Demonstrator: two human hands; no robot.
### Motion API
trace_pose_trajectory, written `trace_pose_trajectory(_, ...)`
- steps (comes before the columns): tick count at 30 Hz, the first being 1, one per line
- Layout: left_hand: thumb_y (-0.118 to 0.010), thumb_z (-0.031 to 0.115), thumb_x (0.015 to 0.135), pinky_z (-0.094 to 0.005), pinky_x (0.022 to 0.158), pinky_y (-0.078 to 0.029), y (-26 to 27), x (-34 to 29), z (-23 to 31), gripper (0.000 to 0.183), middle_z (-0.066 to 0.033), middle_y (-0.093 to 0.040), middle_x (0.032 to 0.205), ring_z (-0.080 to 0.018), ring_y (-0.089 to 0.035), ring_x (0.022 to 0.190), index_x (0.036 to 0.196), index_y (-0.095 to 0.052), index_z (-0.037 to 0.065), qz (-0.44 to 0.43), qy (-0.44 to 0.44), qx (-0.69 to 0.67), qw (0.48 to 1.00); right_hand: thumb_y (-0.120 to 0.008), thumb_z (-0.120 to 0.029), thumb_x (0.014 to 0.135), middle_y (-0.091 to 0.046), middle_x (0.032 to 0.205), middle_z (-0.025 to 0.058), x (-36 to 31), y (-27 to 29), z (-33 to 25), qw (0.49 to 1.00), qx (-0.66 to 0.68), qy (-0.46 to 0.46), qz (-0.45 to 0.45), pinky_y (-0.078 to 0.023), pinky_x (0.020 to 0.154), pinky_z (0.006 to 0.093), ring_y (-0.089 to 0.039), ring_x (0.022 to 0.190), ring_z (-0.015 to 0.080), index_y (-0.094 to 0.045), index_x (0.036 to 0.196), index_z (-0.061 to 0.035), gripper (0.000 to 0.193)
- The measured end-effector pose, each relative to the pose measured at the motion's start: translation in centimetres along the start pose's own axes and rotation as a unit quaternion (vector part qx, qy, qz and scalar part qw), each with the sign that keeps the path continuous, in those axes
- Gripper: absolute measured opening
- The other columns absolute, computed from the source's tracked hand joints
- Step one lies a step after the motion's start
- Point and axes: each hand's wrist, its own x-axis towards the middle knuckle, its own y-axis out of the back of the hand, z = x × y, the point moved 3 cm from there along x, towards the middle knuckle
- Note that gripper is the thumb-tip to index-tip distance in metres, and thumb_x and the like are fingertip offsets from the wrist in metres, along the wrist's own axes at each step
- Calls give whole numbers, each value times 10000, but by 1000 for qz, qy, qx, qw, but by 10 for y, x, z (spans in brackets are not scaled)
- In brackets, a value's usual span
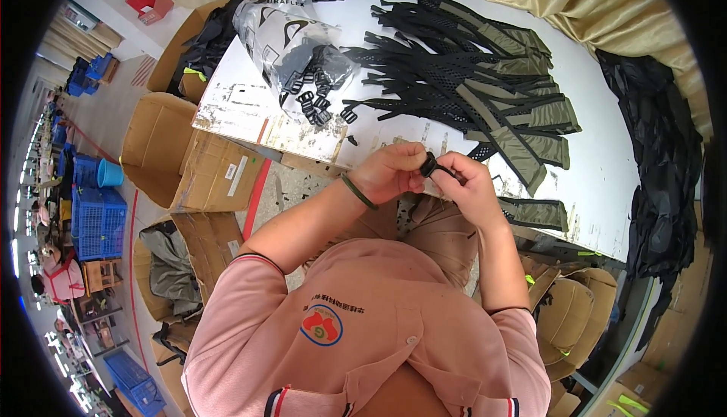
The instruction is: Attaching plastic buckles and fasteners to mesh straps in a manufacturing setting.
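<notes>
1. Both our hands meet at table edge: left hand (pixel 390 173) and right hand (pixel 468 182) pinch a black buckle (pixel 429 165) between fingertips.
2. At eleven o'clock, loose buckles (pixel 318 103) spill from a plastic bag (pixel 284 27).
3. At one o'clock, olive-black straps (pixel 492 87) lie piled on the white table (pixel 598 152).

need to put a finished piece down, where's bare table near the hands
Bare white table lies right of the strap pile, up to the black fabric. A worn strip at the near edge, left of the left hand, is free too. The middle is crowded: straps, loose buckles, and the plastic bag.

Two blue crates (pixel 98 224), one clear bag (pixel 284 34), two open cartons (pixel 193 163).
</notes>
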Motion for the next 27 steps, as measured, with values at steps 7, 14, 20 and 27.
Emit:
trace_pose_trajectory(7,-521,200,928,-288,651,-450,2,-2,5,134,-13,-564,845,-124,-533,690,922,-552,69,93,24,45,994,-607,39,809,-646,791,49,4,4,13,997,68,30,19,-459,669,195,-594,732,67,-526,1033,8,240)
trace_pose_trajectory(14,-574,212,895,-291,629,-455,-5,-4,7,145,-19,-578,788,-127,-541,637,881,-571,68,104,14,38,994,-613,57,791,-645,763,23,4,-1,4,999,30,35,1,-446,682,191,-587,713,61,-499,1080,-7,318)
trace_pose_trajectory(20,-540,209,913,-287,651,-452,-2,-3,-1,145,-29,-581,834,-129,-546,686,910,-563,66,54,30,-20,998,-623,32,786,-615,688,-3,6,-4,6,997,62,36,-18,-427,689,186,-552,684,38,-517,1086,-21,322)
trace_pose_trajectory(27,-524,192,920,-290,640,-457,-7,-7,1,152,-29,-580,817,-132,-558,668,974,-557,54,76,36,-1,996,-649,14,758,-556,617,-14,0,-6,-11,996,-79,21,-20,-413,680,220,-501,660,50,-588,1037,-21,288)
